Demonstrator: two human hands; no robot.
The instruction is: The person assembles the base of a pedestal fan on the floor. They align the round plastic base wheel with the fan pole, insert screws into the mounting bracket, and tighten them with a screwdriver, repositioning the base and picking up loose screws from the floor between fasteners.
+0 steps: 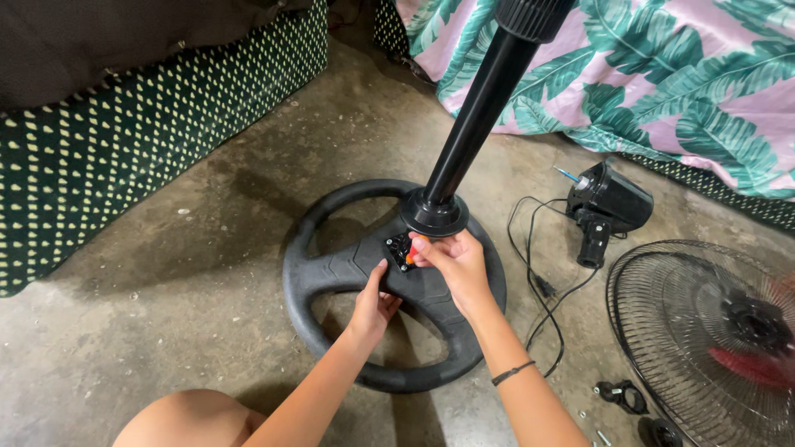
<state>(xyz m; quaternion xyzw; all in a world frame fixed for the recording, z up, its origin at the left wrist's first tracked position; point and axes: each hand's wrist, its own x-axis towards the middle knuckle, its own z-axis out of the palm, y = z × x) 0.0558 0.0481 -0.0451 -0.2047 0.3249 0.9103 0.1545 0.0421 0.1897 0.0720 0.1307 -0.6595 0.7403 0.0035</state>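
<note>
A small orange-and-red part (pixel 411 249) is pinched between the fingertips of the right hand (pixel 454 263), just below centre frame, and pressed at the little dark switch plate (pixel 401 250) on the hub of the round black fan base (pixel 331 273). What kind of part it is cannot be told; it is mostly hidden by the fingers. The left hand (pixel 374 305) is laid on a spoke of the base, thumb stretched up towards the plate, nothing closed inside it. Risk now: with so small a pinch, the part could be slipped out and lost on the rough concrete floor (pixel 182 265). The black pole (pixel 484 103) rises slanted towards the top of the frame, so the base could be tipped if the steadying hand is lifted. The right wrist is bent downward, forearm entering from lower right; the left forearm is brought in from bottom centre. At right, a black motor unit (pixel 609 203) with trailing cord (pixel 538 281) and a wire fan grille (pixel 704 331) are lying.
</note>
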